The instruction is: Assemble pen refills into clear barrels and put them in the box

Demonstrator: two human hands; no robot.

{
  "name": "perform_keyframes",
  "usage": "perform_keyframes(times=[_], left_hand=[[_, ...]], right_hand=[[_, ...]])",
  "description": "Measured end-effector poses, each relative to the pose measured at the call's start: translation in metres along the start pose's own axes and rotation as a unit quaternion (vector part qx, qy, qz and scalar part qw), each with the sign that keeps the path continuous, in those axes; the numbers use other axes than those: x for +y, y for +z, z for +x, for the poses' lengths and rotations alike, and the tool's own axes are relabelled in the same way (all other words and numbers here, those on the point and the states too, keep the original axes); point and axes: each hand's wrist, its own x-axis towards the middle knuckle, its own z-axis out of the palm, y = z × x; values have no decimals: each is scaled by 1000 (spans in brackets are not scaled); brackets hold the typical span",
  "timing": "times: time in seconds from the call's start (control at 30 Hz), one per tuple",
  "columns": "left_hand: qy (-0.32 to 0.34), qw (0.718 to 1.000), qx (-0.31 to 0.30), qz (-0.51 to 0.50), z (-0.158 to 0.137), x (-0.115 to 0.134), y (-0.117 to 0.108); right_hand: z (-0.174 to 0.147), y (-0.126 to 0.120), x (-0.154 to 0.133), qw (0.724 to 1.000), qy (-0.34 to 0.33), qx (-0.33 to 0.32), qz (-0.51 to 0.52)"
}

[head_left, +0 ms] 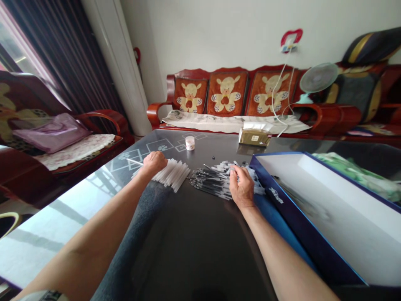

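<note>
My left hand (154,162) is closed over the left end of a row of translucent white tubes (174,174) on the dark table. One thin white tube (134,161) sticks out on the left side of that hand, apparently in its grip. To the right lies a heap of pen refills (209,180), dark along the body, with metal tips facing left and pale ends to the right. Over those pale ends my right hand (242,185) is closed, thumb and forefinger pinched together. Whatever sits between its fingers is too small to make out.
A large blue box with white inside (354,200) stands close by my right forearm. Farther back on the glossy table (188,234) are a small white roll (189,143) and a tissue pack (255,136). Green-and-white packaging (360,175) lies beyond the box.
</note>
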Motion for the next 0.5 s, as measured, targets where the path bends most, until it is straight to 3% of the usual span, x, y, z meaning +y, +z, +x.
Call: perform_keyframes(times=[0.17, 0.23, 0.37, 0.5], left_hand=[[75, 994, 81, -27, -24, 36, 4], [155, 977, 133, -60, -44, 63, 19], [280, 939, 159, -119, -82, 108, 55], [338, 916, 176, -129, -91, 115, 71]], right_hand=[[0, 1, 1, 1000, 2, -14, -14], [0, 0, 1, 1000, -5, -15, -21], [0, -1, 0, 999, -25, -26, -28], [-3, 1, -3, 997, -40, -43, -45]])
